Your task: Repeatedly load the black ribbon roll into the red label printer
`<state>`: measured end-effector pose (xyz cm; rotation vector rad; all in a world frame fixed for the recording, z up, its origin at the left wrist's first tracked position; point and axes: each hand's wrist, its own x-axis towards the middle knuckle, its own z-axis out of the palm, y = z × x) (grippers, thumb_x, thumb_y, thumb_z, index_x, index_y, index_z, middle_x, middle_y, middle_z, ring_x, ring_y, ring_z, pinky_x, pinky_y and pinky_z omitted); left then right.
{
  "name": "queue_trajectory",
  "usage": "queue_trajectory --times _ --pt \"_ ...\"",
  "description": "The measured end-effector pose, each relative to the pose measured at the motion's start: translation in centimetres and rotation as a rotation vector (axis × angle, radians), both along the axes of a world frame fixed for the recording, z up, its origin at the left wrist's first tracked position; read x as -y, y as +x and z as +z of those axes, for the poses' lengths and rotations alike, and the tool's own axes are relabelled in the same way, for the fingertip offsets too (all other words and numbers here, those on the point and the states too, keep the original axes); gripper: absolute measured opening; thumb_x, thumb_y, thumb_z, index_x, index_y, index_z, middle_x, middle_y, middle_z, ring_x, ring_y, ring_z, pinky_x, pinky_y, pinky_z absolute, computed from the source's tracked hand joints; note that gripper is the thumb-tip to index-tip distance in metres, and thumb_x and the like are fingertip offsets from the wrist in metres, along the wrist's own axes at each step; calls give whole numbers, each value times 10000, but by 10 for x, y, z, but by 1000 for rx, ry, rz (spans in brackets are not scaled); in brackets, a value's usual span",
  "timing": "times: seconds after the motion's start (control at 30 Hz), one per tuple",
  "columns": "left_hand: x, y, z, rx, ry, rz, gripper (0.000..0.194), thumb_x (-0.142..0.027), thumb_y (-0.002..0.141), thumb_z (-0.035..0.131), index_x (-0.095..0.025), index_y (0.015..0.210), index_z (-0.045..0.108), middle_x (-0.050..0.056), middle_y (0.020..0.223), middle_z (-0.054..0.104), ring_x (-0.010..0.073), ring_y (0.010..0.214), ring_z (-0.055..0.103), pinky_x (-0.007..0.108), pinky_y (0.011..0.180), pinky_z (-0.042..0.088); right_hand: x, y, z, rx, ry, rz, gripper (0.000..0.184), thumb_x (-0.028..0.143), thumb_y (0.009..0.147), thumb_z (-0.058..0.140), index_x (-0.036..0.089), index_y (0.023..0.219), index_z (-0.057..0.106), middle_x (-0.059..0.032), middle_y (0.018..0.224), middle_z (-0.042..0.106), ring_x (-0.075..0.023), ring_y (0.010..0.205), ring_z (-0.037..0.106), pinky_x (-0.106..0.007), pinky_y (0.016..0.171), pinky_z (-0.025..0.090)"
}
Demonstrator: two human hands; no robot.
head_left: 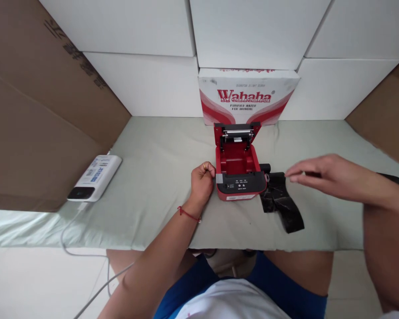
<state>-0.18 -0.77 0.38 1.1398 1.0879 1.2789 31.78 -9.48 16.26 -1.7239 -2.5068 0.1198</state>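
A red and black printer (241,186) stands on the cloth with its lid (237,133) raised and its red inner compartment showing. It looks like a small label printer. My left hand (202,179) is curled into a fist against the printer's left side, fingertips hidden; no held thing shows. To the right, my right hand (329,177) hovers with fingers stretched forward and thumb apart, holding nothing visible. Between that hand and the printer lies a creased black strip (282,204), its lower end bent to the right. A short black cylinder (265,168) sits beside the printer's right side.
Behind the printer stands a white and red Wahaha box (246,99), backed by white boxes (159,84). A white power bank (96,177) with a grey cable (64,235) lies at left. Cardboard panels (46,110) flank the pale green cloth (153,155). A dark object (392,180) is partly behind my right arm.
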Motion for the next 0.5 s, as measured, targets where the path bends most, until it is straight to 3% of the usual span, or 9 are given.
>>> queue_trajectory --times 0.17,0.33,0.43,0.5 --pt "0 0 2 7 3 7 71 -168 627 552 -214 573 561 -34 554 547 110 548 417 235 561 334 -62 -33 -35 69 -84 22 376 419 921 744 267 1249 851 -105 1096 849 -309 1010 684 -421 912 540" --pt "0 1 2 14 -3 -1 62 -175 624 558 -214 581 579 -35 553 562 111 548 431 235 567 353 -81 -39 -64 112 -214 8 315 285 933 709 217 1198 865 -96 1010 854 -280 974 676 -368 880 527" --pt "-1 2 1 15 -7 3 70 -165 607 539 -214 579 580 -35 550 565 110 545 429 235 566 350 -79 -23 -61 5 -209 -19 360 336 967 693 228 1274 847 -96 1184 860 -269 1037 723 -390 977 553" --pt "-1 2 1 16 -9 10 78 -153 607 533 -212 578 576 -32 556 571 110 549 437 235 569 353 -74 -6 -46 -166 -208 -53 412 450 973 701 246 1303 838 -88 1239 849 -265 1062 744 -392 963 576"
